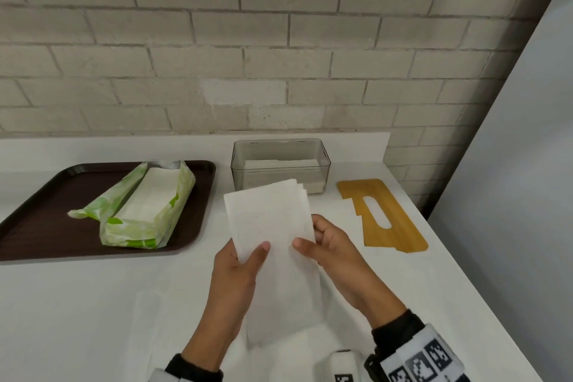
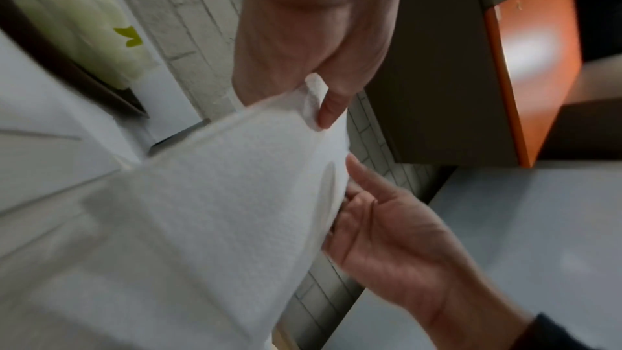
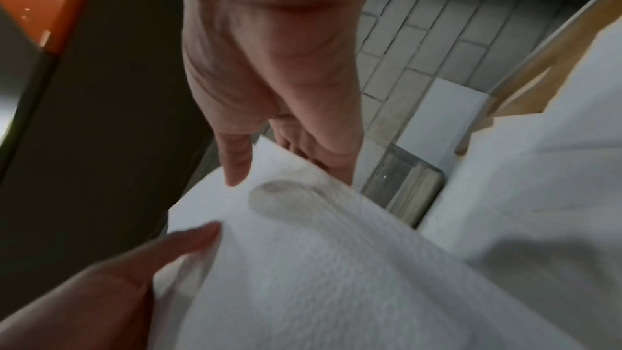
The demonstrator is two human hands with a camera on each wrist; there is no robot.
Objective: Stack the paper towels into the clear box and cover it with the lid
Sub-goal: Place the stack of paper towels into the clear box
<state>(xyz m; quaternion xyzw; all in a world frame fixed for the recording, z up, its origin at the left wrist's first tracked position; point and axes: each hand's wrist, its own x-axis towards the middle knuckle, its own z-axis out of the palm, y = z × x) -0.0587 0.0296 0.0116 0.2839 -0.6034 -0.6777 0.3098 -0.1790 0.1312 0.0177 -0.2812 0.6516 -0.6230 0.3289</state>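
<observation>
brown tray [image 1: 40,226] sitting at left, holding one green bag [image 1: 173,220] with white towels inside. left hand [image 1: 240,270] pinching paper towels [image 1: 266,217], thumb on top, fingers hiding under. one small stack, edges fanning, count of sheets unclear. right hand [image 1: 328,248] pinching same stack at right edge, fingers curling round it. clear box [image 1: 280,149] standing behind, holding more white towels. one wooden lid [image 1: 397,226] lying at right on white counter [image 1: 77,304].

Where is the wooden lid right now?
In the head view the wooden lid lies flat on the white counter, on the right, just right of the clear box and beyond the right hand.
</observation>
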